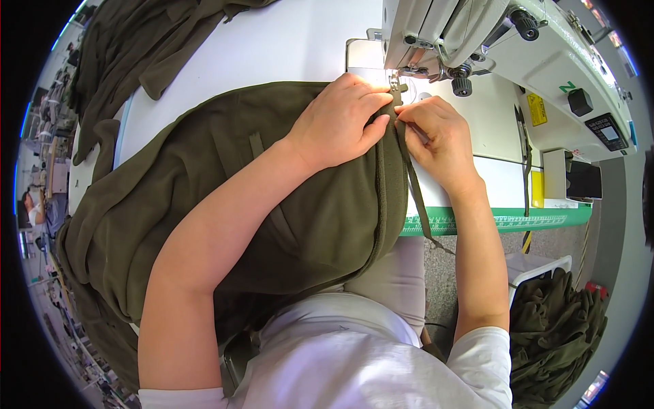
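The olive garment (228, 180) is spreading from the centre of the view toward nine o'clock, lying over the bench (293, 41) and draping toward the wearer's lap, with its thick folded edge running up to the presser foot (394, 83) of the sewing machine (565, 71) at one o'clock. The left hand (340, 123) is resting palm down on the cloth near that edge, fingers curved and thumb spread toward three o'clock; whether its grip is pinching any fabric I cannot tell. The right hand (441, 136) is closing thumb and forefinger on a narrow strip (417, 194) just toward six o'clock from the foot, and the strip's tail is dangling past the green ruled edge (504, 219). The cloth is looking soft, limp and matte, so it is probably handling without much slipping, though its hanging bulk is likely dragging toward seven o'clock. The firmer folded edge is offering the best hold; the light strip is probably needing only a fingertip pinch.
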Demonstrator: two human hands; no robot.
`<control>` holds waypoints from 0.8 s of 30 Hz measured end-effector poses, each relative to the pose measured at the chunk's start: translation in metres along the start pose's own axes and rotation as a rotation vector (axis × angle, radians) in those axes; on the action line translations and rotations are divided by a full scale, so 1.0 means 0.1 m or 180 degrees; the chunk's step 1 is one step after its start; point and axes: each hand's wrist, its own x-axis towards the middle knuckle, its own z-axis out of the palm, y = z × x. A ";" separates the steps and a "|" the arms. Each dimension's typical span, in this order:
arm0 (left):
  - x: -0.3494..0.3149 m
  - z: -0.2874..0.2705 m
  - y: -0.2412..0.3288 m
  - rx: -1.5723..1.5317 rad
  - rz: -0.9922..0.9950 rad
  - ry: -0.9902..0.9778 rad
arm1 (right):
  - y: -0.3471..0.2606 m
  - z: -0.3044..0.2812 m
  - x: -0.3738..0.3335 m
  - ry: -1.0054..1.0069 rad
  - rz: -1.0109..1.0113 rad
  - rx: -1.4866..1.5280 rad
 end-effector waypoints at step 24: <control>0.04 -0.01 -0.01 0.0049 -0.0072 -0.0041 | -0.02 0.01 0.01 -0.0003 -0.0081 -0.0252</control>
